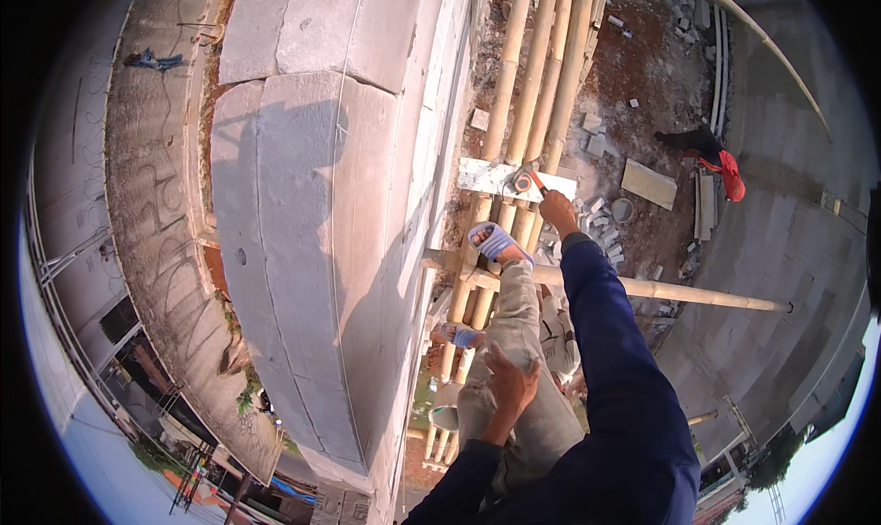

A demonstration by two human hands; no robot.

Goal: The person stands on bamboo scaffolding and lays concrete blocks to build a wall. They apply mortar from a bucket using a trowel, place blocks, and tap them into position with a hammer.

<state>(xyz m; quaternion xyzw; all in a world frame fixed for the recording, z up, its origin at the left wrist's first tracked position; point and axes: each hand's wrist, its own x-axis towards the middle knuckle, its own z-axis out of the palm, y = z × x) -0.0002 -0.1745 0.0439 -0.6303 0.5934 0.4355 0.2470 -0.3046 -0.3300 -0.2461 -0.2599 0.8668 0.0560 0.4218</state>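
Note:
My right hand (557, 211) is closed around the dark end of a short tool with an orange handle (538, 183), stretched out over the bamboo poles. Its head is small and greyish, and its exact kind is hard to make out. Just beside it, a round orange-and-grey thing like a tape roll (523, 182) lies on a white-smeared board (477, 173) set across the poles. My left hand (514, 383) rests on my light trouser leg near the knee, fingers apart and holding nothing.
Bamboo poles (530, 84) form a narrow walkway beside a thick grey block wall (303, 158). One of my sandalled feet (496, 240) stands near the board. A crosswise pole (697, 293) juts right. Below are rubble, a flat slab (650, 184) and a person in red (728, 169).

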